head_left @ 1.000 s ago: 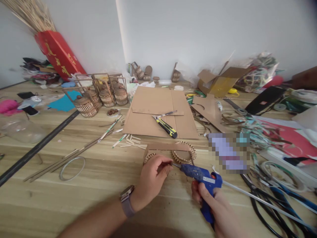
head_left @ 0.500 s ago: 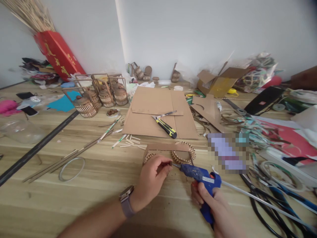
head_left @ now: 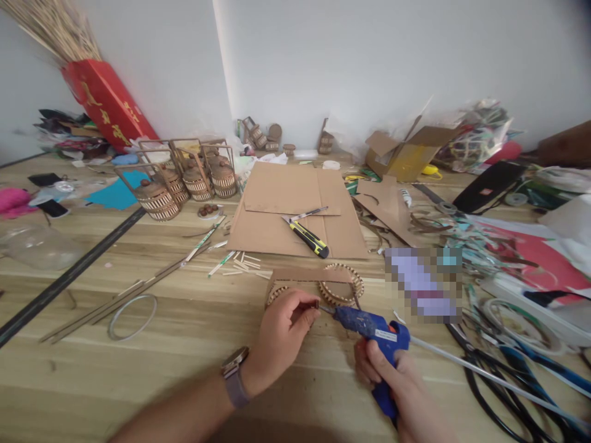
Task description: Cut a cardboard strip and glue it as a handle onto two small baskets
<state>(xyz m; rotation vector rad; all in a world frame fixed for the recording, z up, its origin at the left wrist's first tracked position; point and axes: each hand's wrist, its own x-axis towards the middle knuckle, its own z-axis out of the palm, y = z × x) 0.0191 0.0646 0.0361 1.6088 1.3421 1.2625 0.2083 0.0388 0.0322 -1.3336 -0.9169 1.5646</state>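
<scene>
My left hand (head_left: 289, 326), with a watch at its wrist, pinches a small dark brown piece (head_left: 316, 304) between thumb and fingertips. Wrapped round the handle of a blue glue gun (head_left: 369, 326) is my right hand (head_left: 392, 375). The gun's nozzle points left, its tip at or very near the brown piece; contact cannot be made out. A clear glue stick (head_left: 480, 369) runs out of its back. Just behind the hands lie a woven ring (head_left: 341, 300) and a cardboard strip (head_left: 305, 276); a second woven ring is partly hidden by my left hand.
A yellow and black cutter (head_left: 307, 237) lies on a cardboard sheet (head_left: 286, 231). Small lidded baskets (head_left: 159, 200) stand at the back left. Scissors (head_left: 489, 381) and pliers lie at the right, thin sticks (head_left: 138, 288) and a wire ring (head_left: 133, 317) at the left.
The view has shifted very slightly. The glue gun's nozzle sits marginally lower, and both hands keep nearly the same pose and hold.
</scene>
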